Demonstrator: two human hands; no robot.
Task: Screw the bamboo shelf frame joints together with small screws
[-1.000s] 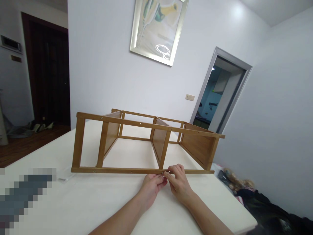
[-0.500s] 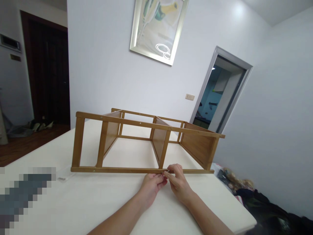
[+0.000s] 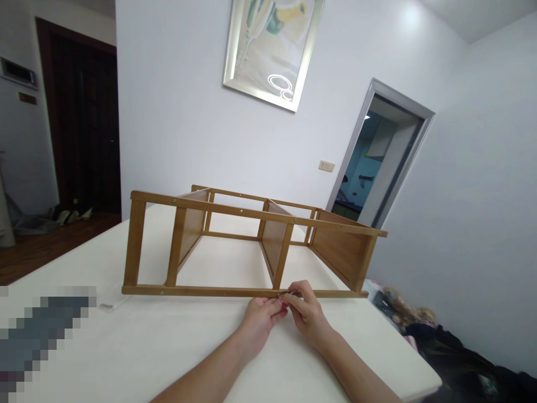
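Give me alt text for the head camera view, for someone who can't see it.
A person's left hand and right hand meet at the lower front rail of a wooden shelf frame lying on its side on a white table. A framed picture hangs on the wall behind.

Brown wooden shelf frame, lying on its side on white surface, three panels crosswise, fasteners in front rails.
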